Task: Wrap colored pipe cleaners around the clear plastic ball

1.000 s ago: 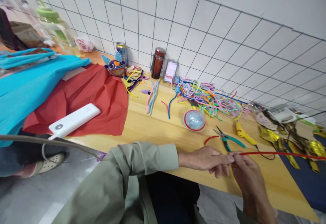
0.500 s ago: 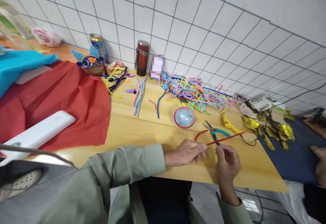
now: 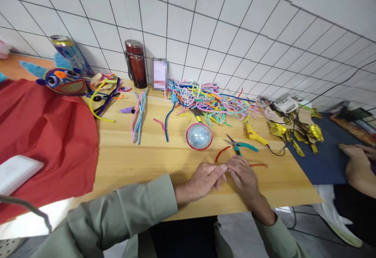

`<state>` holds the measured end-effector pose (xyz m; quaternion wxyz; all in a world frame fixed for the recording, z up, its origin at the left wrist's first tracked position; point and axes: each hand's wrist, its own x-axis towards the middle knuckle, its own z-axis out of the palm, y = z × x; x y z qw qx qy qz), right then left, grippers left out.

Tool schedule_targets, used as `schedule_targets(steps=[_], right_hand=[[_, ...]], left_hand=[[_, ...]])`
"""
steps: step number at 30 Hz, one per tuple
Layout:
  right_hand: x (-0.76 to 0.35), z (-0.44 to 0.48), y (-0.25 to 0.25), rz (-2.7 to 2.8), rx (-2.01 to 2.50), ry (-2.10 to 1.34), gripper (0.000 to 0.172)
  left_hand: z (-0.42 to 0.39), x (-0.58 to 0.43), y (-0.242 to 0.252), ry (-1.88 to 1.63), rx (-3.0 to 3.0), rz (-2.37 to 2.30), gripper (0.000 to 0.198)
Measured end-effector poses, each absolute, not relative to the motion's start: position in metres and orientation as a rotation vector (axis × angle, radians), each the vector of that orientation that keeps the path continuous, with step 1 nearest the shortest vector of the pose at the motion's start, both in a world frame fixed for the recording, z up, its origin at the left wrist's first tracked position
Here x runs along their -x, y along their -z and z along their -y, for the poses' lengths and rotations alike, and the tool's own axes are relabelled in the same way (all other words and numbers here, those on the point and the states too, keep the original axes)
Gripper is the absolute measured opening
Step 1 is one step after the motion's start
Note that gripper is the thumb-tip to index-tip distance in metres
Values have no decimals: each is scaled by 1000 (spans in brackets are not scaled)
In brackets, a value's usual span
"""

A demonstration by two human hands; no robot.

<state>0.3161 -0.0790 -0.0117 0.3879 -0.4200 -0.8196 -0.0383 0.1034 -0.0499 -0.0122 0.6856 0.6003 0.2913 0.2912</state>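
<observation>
My left hand point(image 3: 206, 181) is closed in a pinch, its fingertips meeting those of my right hand point(image 3: 244, 177) over the front of the table. Between them they grip a red pipe cleaner point(image 3: 259, 165), whose free end sticks out to the right behind my right hand; the gripped part is hidden. Just beyond my fingers lie a short, curved red pipe cleaner piece point(image 3: 221, 154) and long-nose pliers point(image 3: 248, 146) with teal handles, jaws spread. A clear dome point(image 3: 199, 137) with a red rim sits behind my left hand.
A heap of coloured pipe cleaners point(image 3: 208, 101) lies along the wall. Nearby are a yellow glue gun point(image 3: 256, 135), a red flask point(image 3: 136, 64), a phone point(image 3: 160, 74), red cloth point(image 3: 67, 132) and a decorated face figure point(image 3: 66, 81). Another person's hand point(image 3: 360, 168) is at far right.
My right hand has moved left to meet my left hand, covering much of the red pipe cleaner. Its free end now points lower. The view has shifted right.
</observation>
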Motion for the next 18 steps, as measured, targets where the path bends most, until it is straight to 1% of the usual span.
schedule_targets(steps=[4, 7, 10, 12, 14, 18], right_hand=[[-327, 75, -11, 2209, 1119, -77, 22], [-339, 62, -40, 2255, 1256, -314, 20], [-348, 36, -75, 2173, 1429, -504, 28], [-348, 9, -96, 2092, 1547, -471, 29], [-343, -24, -108, 2065, 1601, -348, 28], [-314, -100, -107, 2207, 1656, -187, 23]], left_hand=[[50, -106, 14, -638, -1370, -715, 69], [52, -116, 13, -641, -1437, -732, 65], [53, -133, 13, -602, -1546, -699, 60], [53, -141, 13, -559, -1641, -672, 56], [51, -146, 13, -527, -1740, -641, 54], [47, -146, 13, -489, -1929, -607, 54]])
